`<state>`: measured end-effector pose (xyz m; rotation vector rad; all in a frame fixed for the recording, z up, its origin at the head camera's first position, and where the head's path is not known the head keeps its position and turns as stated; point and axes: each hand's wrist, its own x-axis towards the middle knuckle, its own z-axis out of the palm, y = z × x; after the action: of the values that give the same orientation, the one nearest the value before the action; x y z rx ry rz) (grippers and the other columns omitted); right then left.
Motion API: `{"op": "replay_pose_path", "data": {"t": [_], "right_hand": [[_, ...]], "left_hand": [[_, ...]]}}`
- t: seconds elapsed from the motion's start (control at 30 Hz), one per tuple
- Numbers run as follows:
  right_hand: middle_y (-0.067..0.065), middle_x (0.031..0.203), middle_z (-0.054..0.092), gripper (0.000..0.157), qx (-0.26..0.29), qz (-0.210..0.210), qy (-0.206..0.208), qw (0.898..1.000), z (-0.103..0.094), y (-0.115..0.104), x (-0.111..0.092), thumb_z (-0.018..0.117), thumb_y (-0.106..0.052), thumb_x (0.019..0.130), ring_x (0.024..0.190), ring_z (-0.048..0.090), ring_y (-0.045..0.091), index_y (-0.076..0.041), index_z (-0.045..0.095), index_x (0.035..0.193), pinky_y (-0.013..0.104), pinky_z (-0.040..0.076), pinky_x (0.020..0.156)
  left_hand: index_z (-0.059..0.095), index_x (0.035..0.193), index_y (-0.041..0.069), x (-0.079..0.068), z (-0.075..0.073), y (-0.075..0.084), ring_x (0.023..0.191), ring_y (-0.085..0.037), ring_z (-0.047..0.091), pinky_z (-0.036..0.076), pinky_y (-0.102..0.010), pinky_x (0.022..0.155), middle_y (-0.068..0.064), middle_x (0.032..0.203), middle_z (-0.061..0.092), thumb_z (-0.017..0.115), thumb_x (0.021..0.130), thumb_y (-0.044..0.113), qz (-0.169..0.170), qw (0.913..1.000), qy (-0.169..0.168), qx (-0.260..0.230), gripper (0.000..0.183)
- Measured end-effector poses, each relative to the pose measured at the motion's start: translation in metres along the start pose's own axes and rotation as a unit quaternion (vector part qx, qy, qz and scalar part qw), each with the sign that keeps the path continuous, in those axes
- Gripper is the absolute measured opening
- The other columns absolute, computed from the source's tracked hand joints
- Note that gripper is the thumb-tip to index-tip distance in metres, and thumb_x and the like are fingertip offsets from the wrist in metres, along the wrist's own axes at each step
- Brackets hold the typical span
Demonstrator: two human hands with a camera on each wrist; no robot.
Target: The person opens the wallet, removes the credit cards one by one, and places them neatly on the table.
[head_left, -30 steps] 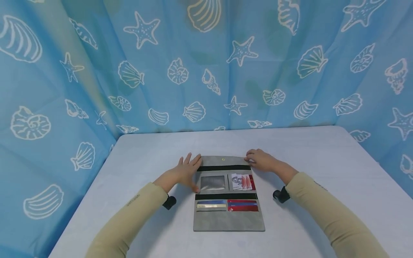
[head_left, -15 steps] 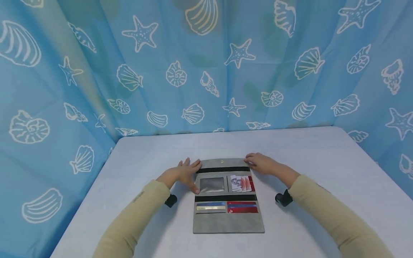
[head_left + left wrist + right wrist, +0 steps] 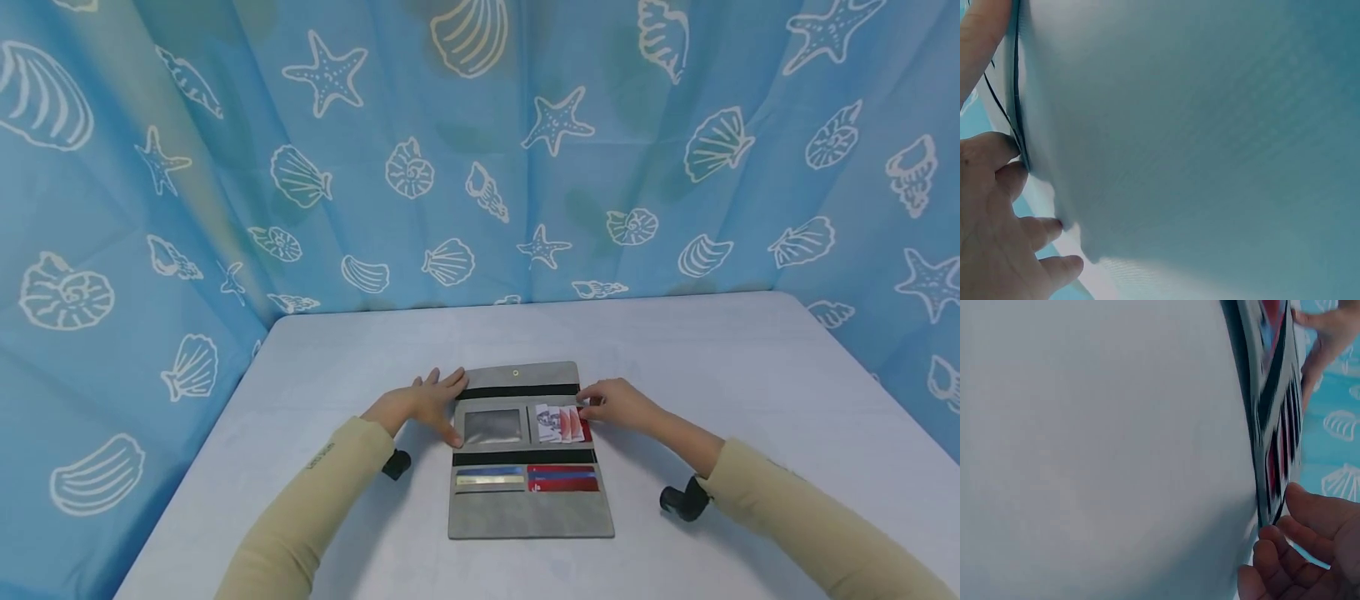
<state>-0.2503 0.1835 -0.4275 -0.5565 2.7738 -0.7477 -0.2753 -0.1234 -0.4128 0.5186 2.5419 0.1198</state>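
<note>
A grey wallet (image 3: 531,521) lies unfolded on the white table, with black bands across it. Cards (image 3: 564,480) in red, blue and pale gold fill its lower slots. In the upper right pocket sit several white and pink cards (image 3: 558,423) and a red one at the edge. My left hand (image 3: 422,408) rests along the wallet's upper left edge, fingers spread, thumb lower down. My right hand (image 3: 618,406) is at the upper right edge, beside the pocketed cards. Its thumb and loosely bent fingers (image 3: 1310,506) appear apart at the wallet's edge in the right wrist view.
The white table (image 3: 360,342) extends around the wallet. Behind and to both sides hangs a blue curtain (image 3: 480,150) with white shells and starfish. A black device (image 3: 684,500) is worn at the right wrist, and another black device (image 3: 396,464) at the left.
My right hand has left the wallet's top right corner and moved down the right edge to beside the pocketed cards. The left hand keeps its place on the left edge.
</note>
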Motion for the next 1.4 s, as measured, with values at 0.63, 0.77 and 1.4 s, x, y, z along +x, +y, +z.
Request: {"op": "replay_pose_path", "data": {"t": [0.63,0.77,1.4], "right_hand": [[0.002,0.074,0.049,0.051,0.035,0.017,-0.013,0.999,0.01,-0.001,-0.014,0.072,-0.016,0.078,0.07,0.045,0.014,0.006,0.055,0.12,0.024,0.039,0.059],[0.002,0.075,0.049,0.048,0.054,0.026,-0.012,0.998,0.01,-0.001,-0.014,0.072,-0.013,0.078,0.071,0.046,0.014,0.004,0.054,0.119,0.025,0.04,0.061],[0.009,0.083,0.05,0.04,0.168,0.138,-0.008,0.976,0.01,-0.011,-0.006,0.07,0.003,0.073,0.075,0.048,0.018,0.005,0.052,0.108,0.023,0.047,0.063]], "left_hand": [[0.008,0.149,0.017,-0.001,0.001,-0.002,0.14,-0.032,-0.009,0.003,-0.052,0.111,0.0,0.155,-0.004,0.074,0.07,0.048,0.014,0.9998,-0.002,-0.011,0.107],[0.008,0.149,0.017,-0.001,0.002,-0.002,0.14,-0.032,-0.008,0.003,-0.052,0.111,0.0,0.155,-0.004,0.074,0.07,0.049,0.011,0.9999,0.0,-0.011,0.107],[0.007,0.149,0.018,0.0,0.002,-0.001,0.14,-0.032,-0.008,0.004,-0.053,0.111,0.0,0.155,-0.005,0.073,0.07,0.05,0.002,1.0,-0.002,0.0,0.107]]}}
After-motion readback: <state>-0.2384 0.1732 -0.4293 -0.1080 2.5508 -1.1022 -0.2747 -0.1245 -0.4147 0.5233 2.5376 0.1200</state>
